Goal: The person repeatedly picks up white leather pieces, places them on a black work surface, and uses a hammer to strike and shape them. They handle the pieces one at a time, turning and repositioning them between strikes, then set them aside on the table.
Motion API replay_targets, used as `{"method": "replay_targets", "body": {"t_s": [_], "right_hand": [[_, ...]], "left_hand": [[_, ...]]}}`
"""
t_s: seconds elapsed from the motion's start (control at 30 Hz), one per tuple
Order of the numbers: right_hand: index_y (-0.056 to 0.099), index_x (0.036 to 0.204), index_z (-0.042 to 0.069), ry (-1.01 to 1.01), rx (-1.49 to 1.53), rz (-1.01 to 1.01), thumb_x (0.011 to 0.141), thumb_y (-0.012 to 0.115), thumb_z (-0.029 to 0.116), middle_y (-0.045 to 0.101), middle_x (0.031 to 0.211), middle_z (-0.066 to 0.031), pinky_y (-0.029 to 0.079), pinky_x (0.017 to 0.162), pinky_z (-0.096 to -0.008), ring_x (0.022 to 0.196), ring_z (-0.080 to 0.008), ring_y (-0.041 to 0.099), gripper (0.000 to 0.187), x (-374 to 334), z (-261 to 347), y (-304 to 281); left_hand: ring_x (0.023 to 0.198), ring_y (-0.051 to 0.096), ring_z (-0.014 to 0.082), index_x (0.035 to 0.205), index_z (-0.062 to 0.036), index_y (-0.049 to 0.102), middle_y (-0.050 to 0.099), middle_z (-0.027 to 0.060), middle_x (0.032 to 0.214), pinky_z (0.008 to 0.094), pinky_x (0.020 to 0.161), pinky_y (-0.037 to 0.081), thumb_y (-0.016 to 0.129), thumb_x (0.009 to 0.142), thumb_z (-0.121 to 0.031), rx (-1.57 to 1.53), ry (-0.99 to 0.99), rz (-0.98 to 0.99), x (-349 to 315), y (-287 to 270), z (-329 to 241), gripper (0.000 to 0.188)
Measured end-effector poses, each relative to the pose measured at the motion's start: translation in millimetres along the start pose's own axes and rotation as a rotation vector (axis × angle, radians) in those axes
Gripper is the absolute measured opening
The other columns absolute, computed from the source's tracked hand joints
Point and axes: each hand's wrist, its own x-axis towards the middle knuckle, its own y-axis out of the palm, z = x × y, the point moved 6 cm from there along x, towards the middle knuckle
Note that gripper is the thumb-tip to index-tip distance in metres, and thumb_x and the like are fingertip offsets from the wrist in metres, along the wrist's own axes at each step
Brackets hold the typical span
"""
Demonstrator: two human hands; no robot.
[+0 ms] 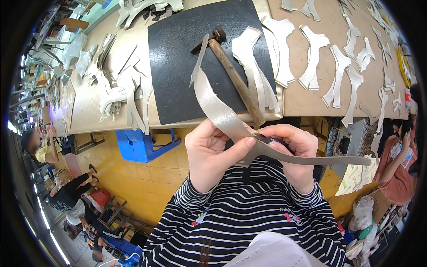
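A curved, pearly silver-beige leather piece (215,104) is held up in front of my body. Its upper arm reaches over the black mat, and a thin tail extends to the right. My left hand (204,151) is closed on the middle of the piece, thumb on top. Beside it my right hand (302,151) is closed round a small dark tool with a purple part (276,142), which is mostly covered by the fingers. The tool's dark end meets the leather near my left thumb. Beyond my hands, a wooden-handled hammer (235,75) lies on the mat.
The black mat (178,80) lies on a beige-covered table. More leather pieces (313,58) are spread across the right side, with stacks (106,89) at the left. A blue plastic stool (133,147) stands below the table edge. Other people (398,164) sit at both sides.
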Motion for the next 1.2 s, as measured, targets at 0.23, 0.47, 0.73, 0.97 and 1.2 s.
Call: {"method": "replay_targets", "body": {"t_s": [0.23,0.47,0.73,0.97,1.2], "right_hand": [[0.068,0.105,-0.003,0.017,-0.007,0.004,0.086,0.065,0.001,0.073,0.089,-0.0116,0.051,0.066,-0.0216,0.075,-0.0125,0.068,0.019,0,-2,0],[0.065,0.114,-0.003,0.208,0.15,-0.042,0.093,0.06,0.008,0.066,0.094,-0.0033,0.047,0.074,-0.0215,0.083,-0.0071,0.058,0.024,16,-14,-4],[0.063,0.123,0.004,-0.073,-0.58,-0.088,0.092,0.062,0.015,0.056,0.077,-0.0001,0.038,0.062,-0.0239,0.07,-0.0087,0.049,0.033,164,-60,-33],[0.065,0.11,0.004,-0.327,-0.792,-0.129,0.085,0.065,0.012,0.058,0.097,-0.0143,0.047,0.082,-0.0383,0.092,-0.0324,0.059,0.027,149,-35,0],[0.043,0.14,0.003,-0.19,-1.137,0.083,0.083,0.065,0.006,0.055,0.105,-0.0203,0.049,0.083,-0.0424,0.091,-0.0351,0.059,0.06,94,-72,52]], "left_hand": [[0.085,0.065,0.0173,0.103,0.0062,0.057,0.066,0.014,0.093,0.0281,0.08,0.054,0.074,0.075,0.009,-0.015,0.007,-0.018,0,-1,1,0.032],[0.097,0.065,0.0189,0.113,0.0082,0.056,0.067,0.0162,0.104,0.031,0.09,0.051,0.069,0.083,0.006,-0.095,0.015,-0.051,3,-6,2,0.032],[0.12,0.056,0.0235,0.133,0.0094,0.045,0.059,0.0222,0.126,0.0336,0.103,0.044,0.063,0.089,0.006,-0.256,0.06,-0.199,6,-22,-3,0.048],[0.107,0.06,0.0164,0.131,0.0064,0.048,0.061,0.0125,0.119,0.0285,0.095,0.048,0.062,0.087,0.008,-0.245,0.214,-0.391,5,-56,3,0.046],[0.082,0.065,0.0103,0.107,0.0064,0.066,0.069,0.0085,0.096,0.0249,0.076,0.053,0.061,0.095,-0.012,0.096,-0.08,-0.391,39,-115,46,0.023]]}}
